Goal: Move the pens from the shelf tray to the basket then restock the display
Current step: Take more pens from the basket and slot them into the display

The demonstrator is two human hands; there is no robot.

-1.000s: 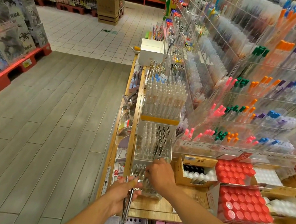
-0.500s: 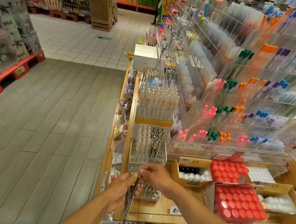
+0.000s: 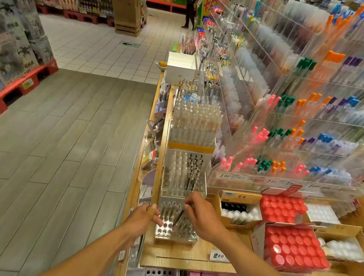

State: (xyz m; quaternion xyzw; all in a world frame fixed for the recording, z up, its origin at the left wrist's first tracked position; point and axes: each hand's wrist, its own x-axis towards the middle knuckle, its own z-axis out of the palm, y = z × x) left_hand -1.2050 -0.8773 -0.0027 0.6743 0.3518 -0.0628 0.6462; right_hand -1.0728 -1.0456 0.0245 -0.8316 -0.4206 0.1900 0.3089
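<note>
At the lower centre of the frame the clear pen tray (image 3: 176, 230) stood on the wooden shelf (image 3: 184, 255). The right hand (image 3: 203, 219) was pinched on 1 dark pen (image 3: 178, 218), whose lower end was still down among the tray's holes. Half a second before, that hand had been held against the left hand and its bundle; it had since been moved back over the tray, so another pen was judged to be in the course of being drawn out. The left hand (image 3: 142, 218) was clamped round a bundle of pens (image 3: 140, 247), which hung down below the fist at the shelf's left edge; 1 second earlier the same bundle had been held in much the same way.

The front rows of holes in the tray were seen bare, while pens remained at the back, so the emptying was judged well on but not finished.

No basket could be made out anywhere in the frame, so the place for the pens was unknown. The count of pens in the bundle could not be told, as it was thin, blurred and partly covered by the left forearm. The right fingertips were turned away, and the exact grip on the pen was hidden. The upper right racks were smeared by blur.
</note>
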